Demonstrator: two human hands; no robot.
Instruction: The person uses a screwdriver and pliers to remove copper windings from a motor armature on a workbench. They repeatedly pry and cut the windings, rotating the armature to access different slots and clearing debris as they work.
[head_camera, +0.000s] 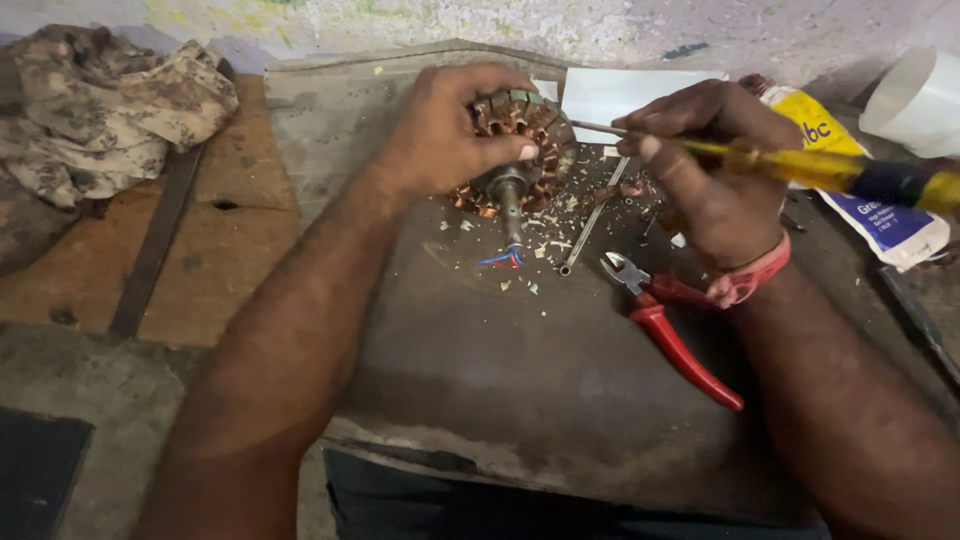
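My left hand is closed around a motor stator, a round steel core packed with copper windings, just above the middle of the frame, where it rests tilted on the grey tabletop with its shaft pointing toward me. My right hand grips a screwdriver by its yellow handle, the thin blade reaching left to the stator's rim. The core looks heavy and rigid, so I judge the outer steel ring the safe place to hold; the copper wire seems delicate and easy to nick, and the blue and red leads below the shaft look flimsy. Scraps of paper and copper lie scattered around it. Red-handled pliers lie just under my right wrist, a loose rod beside them. A white and yellow pouch crowds the right edge, a crumpled cloth sits upper left. Open room lies in the lower middle, up to the tabletop's near edge.
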